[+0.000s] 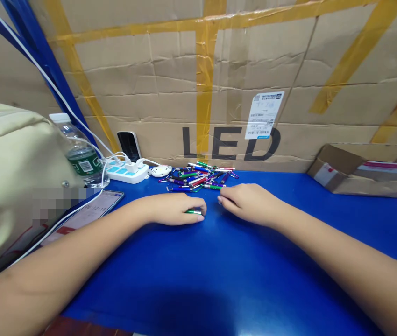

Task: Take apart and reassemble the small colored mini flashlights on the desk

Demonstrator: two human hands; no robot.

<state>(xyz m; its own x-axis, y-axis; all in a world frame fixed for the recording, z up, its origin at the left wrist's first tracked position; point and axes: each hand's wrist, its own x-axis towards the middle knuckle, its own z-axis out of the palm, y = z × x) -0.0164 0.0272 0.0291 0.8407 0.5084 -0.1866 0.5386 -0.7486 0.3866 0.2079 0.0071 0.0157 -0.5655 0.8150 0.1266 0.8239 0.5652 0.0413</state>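
My left hand (177, 209) rests on the blue tabletop, its fingers curled round a small green pen-shaped metal tube (194, 212). Most of that tube is hidden by the hand. My right hand (242, 202) is a short way to the right with its fingers pinched together; a tiny pale bit shows at the fingertips, too small to name. Just beyond both hands lies a loose pile of pen-shaped metal tubes (198, 179) in blue, green, red and purple. One green tube (214, 186) at the pile's near edge lies close to my right knuckles.
On the left stand a beige bag (19, 163), a water bottle (85, 161) and a white power strip (124, 173) with cables. A phone (86, 212) lies by my left forearm; another dark-faced device (129, 146) leans on the big carton (163, 93). An open cardboard box (377, 179) sits at right.
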